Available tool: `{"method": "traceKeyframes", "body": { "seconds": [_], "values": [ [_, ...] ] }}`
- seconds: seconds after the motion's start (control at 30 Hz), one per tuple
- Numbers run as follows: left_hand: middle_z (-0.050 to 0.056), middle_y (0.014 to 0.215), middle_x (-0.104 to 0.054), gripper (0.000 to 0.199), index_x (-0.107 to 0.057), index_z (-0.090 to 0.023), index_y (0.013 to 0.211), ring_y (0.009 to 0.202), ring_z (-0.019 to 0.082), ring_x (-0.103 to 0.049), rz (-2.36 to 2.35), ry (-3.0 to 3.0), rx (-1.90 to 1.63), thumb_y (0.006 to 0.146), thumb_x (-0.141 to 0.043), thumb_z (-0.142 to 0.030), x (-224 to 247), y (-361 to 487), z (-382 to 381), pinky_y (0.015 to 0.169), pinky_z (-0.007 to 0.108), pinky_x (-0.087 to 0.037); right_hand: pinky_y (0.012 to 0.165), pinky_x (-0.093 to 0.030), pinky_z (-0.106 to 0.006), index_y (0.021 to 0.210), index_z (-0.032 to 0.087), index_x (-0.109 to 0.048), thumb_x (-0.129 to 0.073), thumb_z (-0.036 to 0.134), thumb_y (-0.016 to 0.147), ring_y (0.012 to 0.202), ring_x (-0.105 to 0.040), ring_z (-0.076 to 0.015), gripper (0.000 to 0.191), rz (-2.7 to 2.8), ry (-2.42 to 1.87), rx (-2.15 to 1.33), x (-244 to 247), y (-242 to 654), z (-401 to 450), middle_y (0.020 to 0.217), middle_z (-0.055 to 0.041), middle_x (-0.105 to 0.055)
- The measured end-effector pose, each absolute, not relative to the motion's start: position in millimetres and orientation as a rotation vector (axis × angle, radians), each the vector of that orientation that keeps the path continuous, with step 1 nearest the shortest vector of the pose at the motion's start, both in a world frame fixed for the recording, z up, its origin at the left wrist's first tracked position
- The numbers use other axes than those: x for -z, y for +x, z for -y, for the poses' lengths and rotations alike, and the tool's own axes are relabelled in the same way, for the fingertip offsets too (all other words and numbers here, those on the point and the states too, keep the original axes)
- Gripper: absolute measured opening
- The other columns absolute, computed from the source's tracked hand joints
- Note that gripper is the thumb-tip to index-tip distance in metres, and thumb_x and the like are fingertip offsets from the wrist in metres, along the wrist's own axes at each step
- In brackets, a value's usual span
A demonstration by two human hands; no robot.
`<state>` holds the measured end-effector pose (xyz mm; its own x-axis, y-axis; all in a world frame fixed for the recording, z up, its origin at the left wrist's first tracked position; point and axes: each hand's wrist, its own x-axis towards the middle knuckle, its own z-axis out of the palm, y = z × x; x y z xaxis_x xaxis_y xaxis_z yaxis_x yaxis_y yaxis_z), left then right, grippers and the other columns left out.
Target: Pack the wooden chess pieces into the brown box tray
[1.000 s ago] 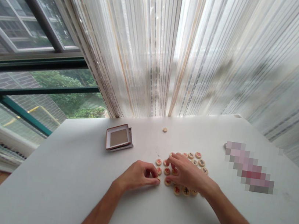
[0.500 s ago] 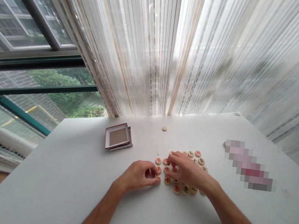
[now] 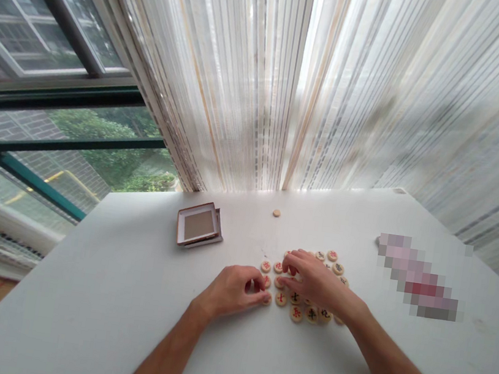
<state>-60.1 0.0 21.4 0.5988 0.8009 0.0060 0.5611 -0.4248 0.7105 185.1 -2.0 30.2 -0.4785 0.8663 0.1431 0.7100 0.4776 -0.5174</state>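
Note:
Round wooden xiangqi pieces with red and black characters lie in a loose cluster on the white table. My left hand curves round the cluster's left edge, thumb and fingertips at a xiangqi piece that they partly cover. Above it, a red-marked piece lies uncovered. Over the middle of the cluster is my right hand, thumb and fingers apart, tips close to another red piece; its palm hides several pieces. Near the front lie a red piece and a black piece.
A shallow open box rests on the white table at the left. One piece lies alone near the back edge. A pixelated pinkish object lies at the right. Striped curtains hang behind, beside a window.
My right thumb has moved back, closer to the index finger, uncovering more of the front pieces. My left hand stays nearly in place at the left edge. The view has shifted slightly.

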Motion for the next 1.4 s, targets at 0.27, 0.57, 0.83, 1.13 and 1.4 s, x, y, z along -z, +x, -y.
{"method": "traceKeyframes", "body": {
  "seconds": [0.27,0.57,0.83,1.13,1.4],
  "values": [
    [-0.003,0.073,-0.068,0.021,-0.070,-0.023,0.088,0.062,0.012,-0.053,-1.208,2.181,-0.523,0.091,-0.062,-0.042,-17.4,-60.2,-6.1,0.061,0.022,-0.040,0.077,-0.039,-0.029,0.086,0.023,-0.058,-0.070,0.031,0.089,0.086,-0.057,-0.0190,0.015,2.367,-1.335,-0.538,-26.1,182.8,1.4,0.088,0.0003,-0.064],
    [-0.003,0.079,-0.070,0.018,-0.069,-0.023,0.088,0.065,0.012,-0.055,-1.215,2.227,-0.520,0.091,-0.062,-0.040,-19.3,-57.4,-4.2,0.063,0.022,-0.040,0.078,-0.039,-0.031,0.086,0.023,-0.059,-0.068,0.031,0.090,0.087,-0.058,-0.0203,0.013,2.372,-1.342,-0.529,-28.4,183.2,1.7,0.089,-0.0017,-0.064],
    [-0.002,0.079,-0.070,0.020,-0.069,-0.024,0.088,0.065,0.012,-0.055,-1.227,2.224,-0.516,0.091,-0.061,-0.042,-17.9,-56.8,-4.2,0.063,0.022,-0.041,0.075,-0.040,-0.029,0.085,0.022,-0.059,-0.070,0.030,0.089,0.084,-0.057,-0.0187,0.014,2.375,-1.336,-0.507,-27.8,184.4,1.0,0.088,-0.0008,-0.064],
    [-0.003,0.072,-0.066,0.023,-0.070,-0.022,0.085,0.061,0.011,-0.053,-1.167,2.187,-0.461,0.082,-0.072,-0.045,-20.0,-63.1,-5.4,0.058,0.021,-0.039,0.076,-0.040,-0.029,0.084,0.022,-0.059,-0.071,0.030,0.089,0.083,-0.057,-0.0183,0.015,2.373,-1.342,-0.501,-27.2,184.4,0.6,0.087,-0.0007,-0.064],
    [-0.005,0.074,-0.067,0.027,-0.069,-0.022,0.085,0.063,0.011,-0.054,-1.168,2.168,-0.454,0.077,-0.077,-0.047,-20.2,-61.2,-4.4,0.059,0.021,-0.038,0.074,-0.040,-0.029,0.082,0.022,-0.059,-0.071,0.030,0.089,0.081,-0.056,-0.0189,0.016,2.371,-1.357,-0.501,-27.3,185.4,-0.3,0.086,-0.0017,-0.063]
  ]
}}
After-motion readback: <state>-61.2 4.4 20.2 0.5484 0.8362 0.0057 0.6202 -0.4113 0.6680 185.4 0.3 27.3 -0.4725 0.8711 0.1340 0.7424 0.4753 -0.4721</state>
